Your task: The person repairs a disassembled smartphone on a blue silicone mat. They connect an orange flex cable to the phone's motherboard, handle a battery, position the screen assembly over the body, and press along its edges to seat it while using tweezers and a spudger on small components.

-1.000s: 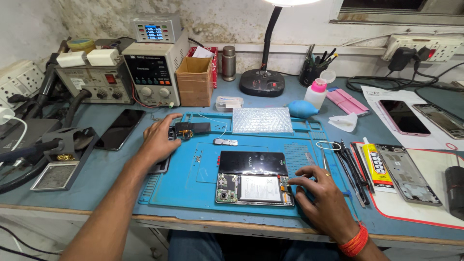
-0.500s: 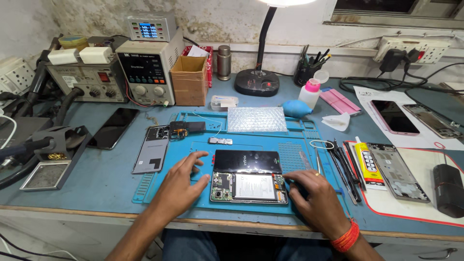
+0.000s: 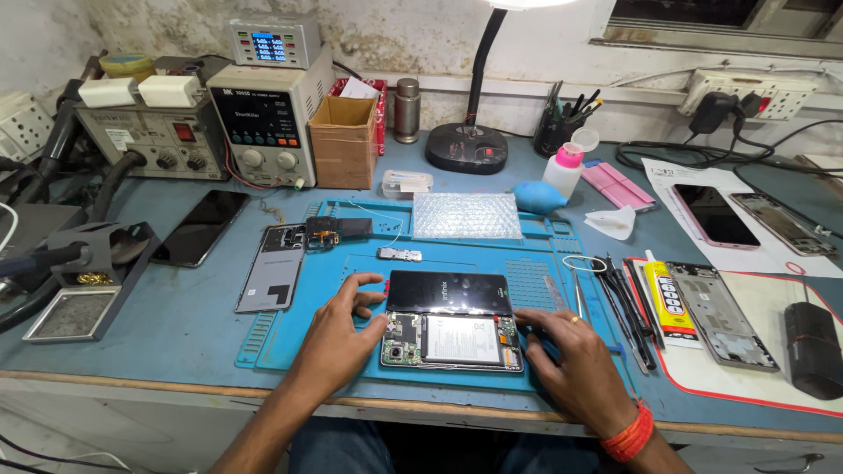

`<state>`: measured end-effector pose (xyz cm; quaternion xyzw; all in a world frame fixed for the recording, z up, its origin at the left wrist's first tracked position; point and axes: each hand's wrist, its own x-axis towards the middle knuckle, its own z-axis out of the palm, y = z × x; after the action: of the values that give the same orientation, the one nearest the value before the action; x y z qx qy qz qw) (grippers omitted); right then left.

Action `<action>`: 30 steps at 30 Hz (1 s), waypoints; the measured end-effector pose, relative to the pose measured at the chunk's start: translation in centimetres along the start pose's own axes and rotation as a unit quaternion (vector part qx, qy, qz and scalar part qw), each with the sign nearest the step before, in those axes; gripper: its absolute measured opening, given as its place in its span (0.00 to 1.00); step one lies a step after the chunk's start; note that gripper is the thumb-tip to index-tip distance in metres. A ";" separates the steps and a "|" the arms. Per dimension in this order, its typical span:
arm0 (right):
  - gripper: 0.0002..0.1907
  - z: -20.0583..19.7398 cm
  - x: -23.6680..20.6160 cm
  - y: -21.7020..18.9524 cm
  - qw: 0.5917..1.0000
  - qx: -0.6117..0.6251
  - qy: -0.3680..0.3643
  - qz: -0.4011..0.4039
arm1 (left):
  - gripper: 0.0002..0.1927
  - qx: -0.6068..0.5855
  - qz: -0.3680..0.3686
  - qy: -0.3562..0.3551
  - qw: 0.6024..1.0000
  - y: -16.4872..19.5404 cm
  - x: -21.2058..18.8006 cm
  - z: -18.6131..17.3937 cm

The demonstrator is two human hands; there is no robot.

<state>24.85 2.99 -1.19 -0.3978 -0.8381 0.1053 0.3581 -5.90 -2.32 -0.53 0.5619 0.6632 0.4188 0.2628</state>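
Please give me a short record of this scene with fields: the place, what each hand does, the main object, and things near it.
place: blue repair mat on a workbench
left hand: rests at the left end of the opened phone, fingers spread, holding nothing
right hand: fingertips touch the right end of the same phone
main object: opened phone, battery and circuit board exposed, its black screen panel lying flat along its far edge
nearby: back cover left of the mat, bubble wrap behind, tweezers to the right

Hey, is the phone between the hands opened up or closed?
Opened up. The phone lies flat on the blue mat with its battery and circuit boards exposed, its dark screen panel folded out above it.
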 end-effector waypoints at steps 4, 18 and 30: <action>0.17 -0.1 -0.1 -0.2 1.000 -0.024 -0.011 0.010 | 0.27 0.003 0.006 0.012 1.000 0.0 -0.4 0.2; 0.16 -0.2 -0.4 0.0 0.999 -0.042 -0.029 -0.006 | 0.41 0.086 0.012 -0.140 0.986 0.7 -1.9 -2.1; 0.16 -0.5 -0.1 -0.7 0.998 -0.026 -0.048 0.022 | 0.47 0.082 0.048 -0.160 0.982 0.7 -1.7 -2.6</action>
<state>24.82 2.43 -0.59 -0.4202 -0.8477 0.1105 0.3045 -7.27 -4.62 1.19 0.6727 0.6168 0.2797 0.2980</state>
